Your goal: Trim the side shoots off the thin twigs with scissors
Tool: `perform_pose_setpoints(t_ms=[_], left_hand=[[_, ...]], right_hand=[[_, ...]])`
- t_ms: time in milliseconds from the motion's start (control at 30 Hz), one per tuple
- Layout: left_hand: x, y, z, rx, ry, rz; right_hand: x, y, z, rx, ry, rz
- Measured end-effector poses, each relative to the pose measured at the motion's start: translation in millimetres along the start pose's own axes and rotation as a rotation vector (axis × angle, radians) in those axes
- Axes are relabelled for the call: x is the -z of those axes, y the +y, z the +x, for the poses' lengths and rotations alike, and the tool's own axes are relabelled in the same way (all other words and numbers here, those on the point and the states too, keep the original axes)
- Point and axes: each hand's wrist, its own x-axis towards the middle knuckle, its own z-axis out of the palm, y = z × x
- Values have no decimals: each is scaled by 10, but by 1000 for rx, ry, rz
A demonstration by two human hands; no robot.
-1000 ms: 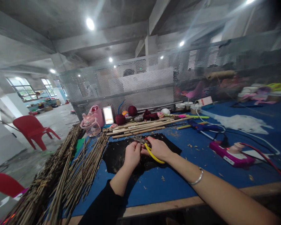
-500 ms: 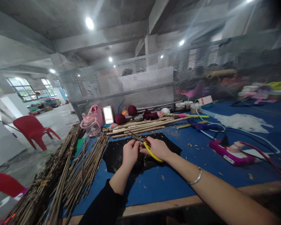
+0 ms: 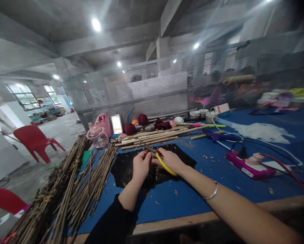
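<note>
In the head view my right hand (image 3: 171, 161) is closed around a pair of scissors (image 3: 164, 166) with a yellow handle. Their grey blades point up and left, just past the fingertips of my left hand (image 3: 141, 166). That hand is closed in a pinch, thumb against fingers; whatever it holds is hidden or too small to make out. Both hands meet above a black cloth (image 3: 183, 158) strewn with small plant scraps. To the left of the cloth lies a spread of thin brown stalks (image 3: 91, 188).
A thick bundle of stalks (image 3: 47, 200) runs along the table's left side. Behind the cloth lie pale canes (image 3: 154, 137), dark red yarn balls (image 3: 129, 128) and a pink container (image 3: 103, 125). To the right are a blue glue gun (image 3: 218, 136) and a purple power strip (image 3: 251, 167) with cables.
</note>
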Motion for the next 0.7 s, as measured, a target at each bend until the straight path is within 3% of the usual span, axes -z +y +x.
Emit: perform_pose_setpoints(t_ms=[133,400,700], left_hand=[[-10,2,-6,-41,-22,22],[-9,75,-26,-57,23,37],[-4,42,7,8,47,-99]], right_hand=[[-54,13,-4,41,57,30],[-107,21,14,38,26,80],[-82,20,15,27,26,43]])
